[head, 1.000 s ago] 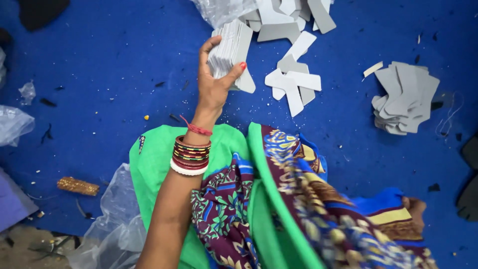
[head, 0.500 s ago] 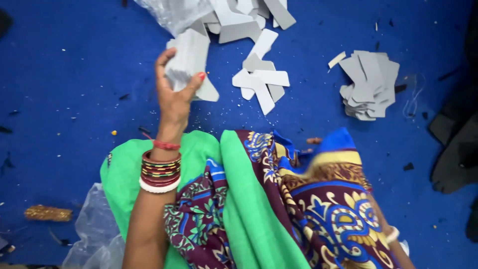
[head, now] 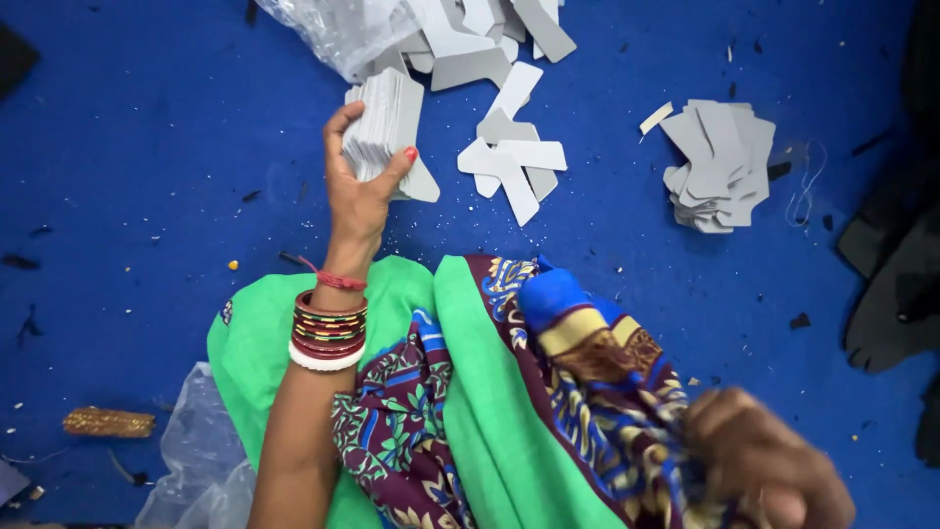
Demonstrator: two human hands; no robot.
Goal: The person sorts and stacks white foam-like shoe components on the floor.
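Left hand (head: 357, 191) up far-left w/ fingers (head: 338, 125) clamped on grey stack (head: 382, 127) above blue floor (head: 137, 176), loose pieces (head: 514, 162) just right of it, 2nd pile (head: 720, 162) far right, right hand (head: 764, 470) near-right, blurred, grip can't tell.

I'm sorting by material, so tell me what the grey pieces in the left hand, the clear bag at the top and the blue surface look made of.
Grey pieces: thin, stiff matte sheet, likely card or fibreboard; clean-cut edges, flat stack held in the left hand.
Clear bag: thin plastic film; glossy, crinkled, see-through.
Blue surface: matte, perhaps felt or foam mat; lint and scraps lie on it. I cannot tell which.
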